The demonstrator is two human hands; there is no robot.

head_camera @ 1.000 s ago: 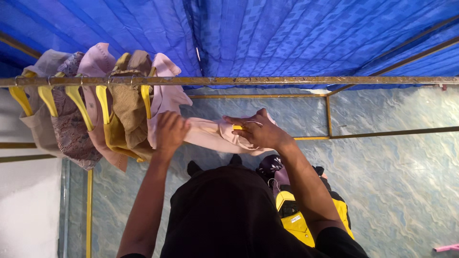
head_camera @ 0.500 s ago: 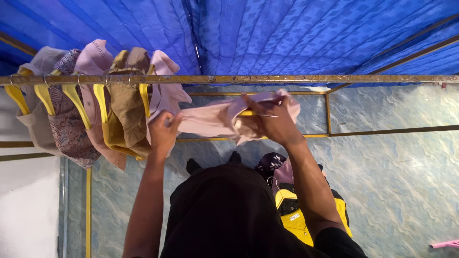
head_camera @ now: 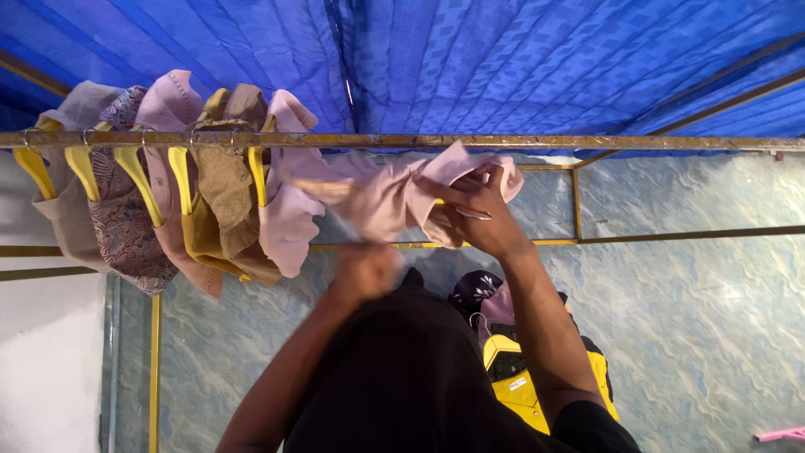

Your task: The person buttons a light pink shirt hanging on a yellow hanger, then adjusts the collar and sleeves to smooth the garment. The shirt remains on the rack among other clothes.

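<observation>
- Five garments already hang on yellow hangers (head_camera: pixel 138 180) along the rusty rail (head_camera: pixel 503 142); the pale pink garment (head_camera: pixel 394 197) is not yet hooked on.
- Right hand (head_camera: pixel 478 210) is closed on it just below the rail; its long axis runs sideways, along the rail.
- Left hand (head_camera: pixel 365 270) is lower and blurred; I cannot tell its grip.

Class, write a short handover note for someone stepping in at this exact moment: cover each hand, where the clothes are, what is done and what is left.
Right hand: grips the pale pink garment on its yellow hanger, just below the metal rail.
Left hand: blurred, lower down, apparently off the garment.
Done: five hung garments on yellow hangers crowd the rail's left end.
Left: the pink garment's hanger is not yet hooked on the rail; more clothes sit in the yellow basket below.
</observation>
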